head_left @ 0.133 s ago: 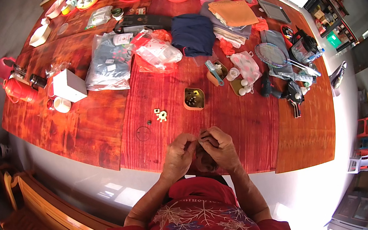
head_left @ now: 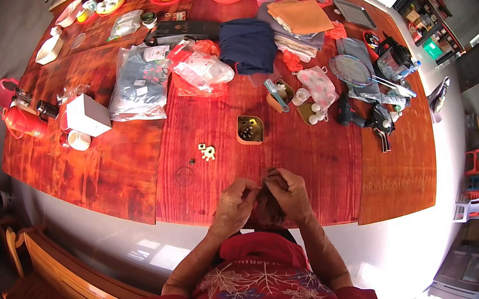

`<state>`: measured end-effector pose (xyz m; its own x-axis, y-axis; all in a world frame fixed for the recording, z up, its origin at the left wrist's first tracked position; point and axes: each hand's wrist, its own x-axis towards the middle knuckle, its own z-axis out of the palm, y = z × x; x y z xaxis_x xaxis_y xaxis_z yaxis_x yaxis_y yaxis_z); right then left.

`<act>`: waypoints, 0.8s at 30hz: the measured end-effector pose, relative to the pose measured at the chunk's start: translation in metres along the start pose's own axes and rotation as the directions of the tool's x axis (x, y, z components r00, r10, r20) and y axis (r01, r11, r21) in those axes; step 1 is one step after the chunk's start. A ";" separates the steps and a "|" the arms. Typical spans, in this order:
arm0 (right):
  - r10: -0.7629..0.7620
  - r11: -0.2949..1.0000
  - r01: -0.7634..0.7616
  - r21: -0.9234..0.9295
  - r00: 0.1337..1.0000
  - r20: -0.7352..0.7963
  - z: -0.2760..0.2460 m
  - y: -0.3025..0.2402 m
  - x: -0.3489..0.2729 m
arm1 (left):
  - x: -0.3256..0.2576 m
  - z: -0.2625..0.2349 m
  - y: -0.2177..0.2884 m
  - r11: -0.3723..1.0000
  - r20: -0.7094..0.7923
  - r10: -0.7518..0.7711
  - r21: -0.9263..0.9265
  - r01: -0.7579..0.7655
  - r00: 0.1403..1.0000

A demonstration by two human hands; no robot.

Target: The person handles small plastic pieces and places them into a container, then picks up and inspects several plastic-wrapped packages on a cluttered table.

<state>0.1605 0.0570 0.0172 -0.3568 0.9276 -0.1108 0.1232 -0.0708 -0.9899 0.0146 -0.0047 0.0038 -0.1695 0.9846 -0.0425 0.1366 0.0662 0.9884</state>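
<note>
At the near edge of the red wooden table (head_left: 131, 164), both hands work close together over a small dark thing (head_left: 268, 203) held between them, just above the table's rim. To the left stand a red jug (head_left: 24, 121), a white box (head_left: 86, 114) and a white cup (head_left: 79, 139); further right lies a clear bag of grey cloth (head_left: 138, 81). The left hand (head_left: 236, 202) has its fingers curled tight, thumb and forefinger pinched together at the top of the dark thing; what exactly they nip is too small to tell. The right hand (head_left: 292, 194) is closed around the dark thing from the other side, fingertips meeting those of the left. This looks like fine fitting or fastening work on the piece, midway through; the next move seems to call for a steady pinch and small, careful finger motions, not force. Just beyond the hands lie small pale fittings (head_left: 208, 151) loose on the wood, and an orange square tub (head_left: 250, 129) holding small dark and pale bits, probably hardware. Right of it an orange cup (head_left: 276, 100) holds a blue brush, and a racket (head_left: 354, 71) lies near a dark pot (head_left: 393, 60).
</note>
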 end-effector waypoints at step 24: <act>0.440 0.897 -0.428 0.116 0.890 -0.122 -0.083 0.046 0.034 | 0.182 0.070 -0.171 0.536 -0.071 -0.686 -0.722 0.437 0.724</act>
<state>0.2305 0.1156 -0.0244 -0.1502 0.8389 -0.5232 0.1560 -0.5024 -0.8504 0.0291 0.1742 -0.1834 -0.2856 0.6564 -0.6983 -0.7057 0.3489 0.6166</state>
